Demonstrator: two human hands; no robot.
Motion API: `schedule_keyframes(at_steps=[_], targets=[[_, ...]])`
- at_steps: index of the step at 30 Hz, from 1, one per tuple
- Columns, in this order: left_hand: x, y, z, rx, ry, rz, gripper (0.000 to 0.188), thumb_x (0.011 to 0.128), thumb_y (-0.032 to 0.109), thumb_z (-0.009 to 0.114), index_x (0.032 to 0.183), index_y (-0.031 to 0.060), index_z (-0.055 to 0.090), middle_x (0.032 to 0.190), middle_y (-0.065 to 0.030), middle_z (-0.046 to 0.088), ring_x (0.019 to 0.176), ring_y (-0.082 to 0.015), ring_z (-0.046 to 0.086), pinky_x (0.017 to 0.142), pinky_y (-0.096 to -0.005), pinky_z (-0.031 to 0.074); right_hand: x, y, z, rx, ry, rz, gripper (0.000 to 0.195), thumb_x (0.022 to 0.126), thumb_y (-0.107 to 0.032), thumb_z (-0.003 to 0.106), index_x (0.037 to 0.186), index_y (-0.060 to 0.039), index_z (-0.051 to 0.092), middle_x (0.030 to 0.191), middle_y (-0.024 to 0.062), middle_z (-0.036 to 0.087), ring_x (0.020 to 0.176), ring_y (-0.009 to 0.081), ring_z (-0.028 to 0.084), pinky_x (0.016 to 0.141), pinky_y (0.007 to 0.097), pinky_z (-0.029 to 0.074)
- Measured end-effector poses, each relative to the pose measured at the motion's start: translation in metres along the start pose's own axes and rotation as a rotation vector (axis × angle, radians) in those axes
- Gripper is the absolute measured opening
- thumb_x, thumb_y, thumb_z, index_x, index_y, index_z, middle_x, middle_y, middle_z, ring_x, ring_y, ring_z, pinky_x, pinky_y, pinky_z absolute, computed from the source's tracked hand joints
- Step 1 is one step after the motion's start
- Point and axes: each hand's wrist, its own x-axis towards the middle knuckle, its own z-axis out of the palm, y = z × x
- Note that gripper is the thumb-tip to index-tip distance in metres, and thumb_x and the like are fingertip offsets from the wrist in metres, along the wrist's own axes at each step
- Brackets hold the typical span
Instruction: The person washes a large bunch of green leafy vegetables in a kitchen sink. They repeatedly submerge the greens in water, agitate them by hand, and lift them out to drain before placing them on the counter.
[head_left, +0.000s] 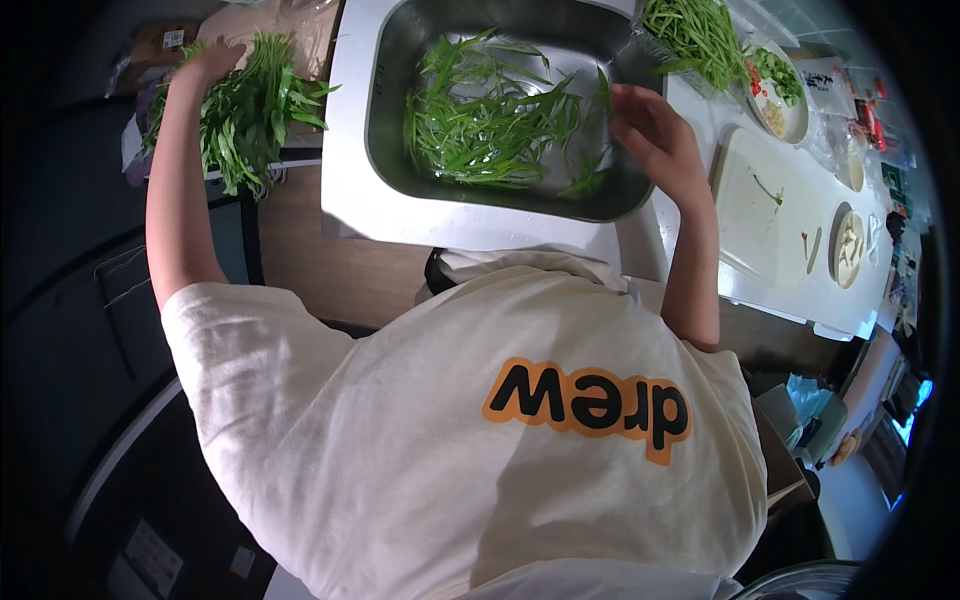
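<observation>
My left hand (214, 64), slightly blurred, is at the top of a bunch of leafy greens (244, 127), left of the sink. Whether its fingers grip any stems is unclear. The bunch's leaves hang down towards me. My right hand (656, 139) is over the right side of a stainless steel sink (570, 157), its fingers bent. Beside its fingertips stands a narrow green leaf (604, 90); I cannot tell if it is pinched. Loose wet green leaves and stems (487, 124) lie in water in the sink, mostly on the left.
Cut green stems (694, 37) lie on plastic at the back right. Nearby are a plate of chopped ingredients (795, 120), a white cutting board (739, 187) with scraps on it, and a bowl of pale pieces (849, 251). The white countertop edge (450, 221) runs before my body.
</observation>
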Motion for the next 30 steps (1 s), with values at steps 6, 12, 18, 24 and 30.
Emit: schedule_keyframes(at_steps=[6, 12, 18, 24, 30], targets=[[0.024, -0.024, 0.006, 0.093, 0.088, 0.021, 0.045, 0.089, 0.040, 0.054, 0.125, 0.0125, 0.057, 0.116, -0.0205, 0.060, 0.092, -0.0337, 0.063, 0.070, -0.0470, 0.052, 0.000, -0.012, 0.000, 0.046, -0.079, 0.034, 0.036, 0.085, -0.010, 0.065, 0.119, -0.0003, 0.057, 0.108, 0.0076, 0.064, 0.094, 0.0144, 0.063, 0.080, 0.0269, 0.050], [-0.083, 0.016, -0.028, 0.117, 0.358, -0.197, 0.039, 0.081, 0.042, 0.066, 0.099, 0.0072, 0.069, 0.090, -0.0104, 0.070, 0.087, -0.0347, 0.066, 0.075, -0.0474, 0.052, 0.010, 0.012, -0.001, -0.164, -0.198, 0.065, 0.047, 0.084, -0.022, 0.068, 0.123, -0.0007, 0.054, 0.109, 0.0131, 0.062, 0.098, 0.0185, 0.061, 0.083, 0.0297, 0.049], [-0.125, 0.076, -0.046, 0.267, 0.662, -0.097, 0.036, 0.083, 0.044, 0.061, 0.081, 0.0078, 0.065, 0.066, -0.0113, 0.065, 0.072, -0.0282, 0.067, 0.065, -0.0421, 0.052, 0.049, 0.020, 0.029, -0.839, -0.338, 0.086, 0.062, 0.080, -0.043, 0.068, 0.127, -0.0055, 0.052, 0.112, 0.0202, 0.060, 0.109, 0.0322, 0.057, 0.092, 0.0384, 0.045], [-0.149, 0.257, -0.044, -0.106, 0.506, 0.378, 0.032, 0.077, 0.037, 0.061, 0.076, 0.0067, 0.072, 0.069, -0.0198, 0.065, 0.069, -0.0345, 0.066, 0.063, -0.0410, 0.053, 0.107, 0.062, 0.064, -0.766, -0.483, 0.040, 0.064, 0.077, -0.047, 0.064, 0.119, 0.0005, 0.055, 0.117, 0.0219, 0.058, 0.111, 0.0345, 0.054, 0.092, 0.0400, 0.046], [-0.044, 0.348, 0.100, -0.047, -0.070, 0.352, 0.059, 0.074, 0.032, 0.068, 0.128, 0.0180, 0.051, 0.134, -0.0130, 0.044, 0.121, -0.0332, 0.050, 0.094, -0.0501, 0.045, 0.081, 0.107, 0.153, -0.819, -0.597, -0.428, 0.065, 0.070, -0.049, 0.073, 0.111, -0.0015, 0.058, 0.111, 0.0179, 0.055, 0.108, 0.0346, 0.053, 0.091, 0.0431, 0.046]])
